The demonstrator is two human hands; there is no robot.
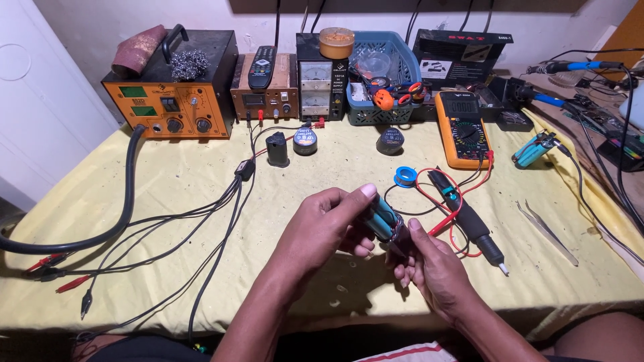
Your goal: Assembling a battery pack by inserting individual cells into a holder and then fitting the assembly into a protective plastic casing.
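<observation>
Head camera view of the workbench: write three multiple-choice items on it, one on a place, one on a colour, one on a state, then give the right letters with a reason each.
1. Where does the orange-cased multimeter lie?
A. on the yellow cloth, right of the blue plastic basket
B. on top of the orange rework station
C. in the person's lap

2. What colour are the cylindrical battery cells held in the hands?
A. red
B. teal blue
C. white

3. How is the black remote control placed?
A. standing upright on the cloth
B. held in the left hand
C. lying flat on top of the brown bench unit

Answers: 1 A, the multimeter rests on the yellow table cloth just right of the blue plastic basket. 2 B, teal shows between the left hand and right hand. 3 C, it lies flat on the brown bench unit.
</observation>
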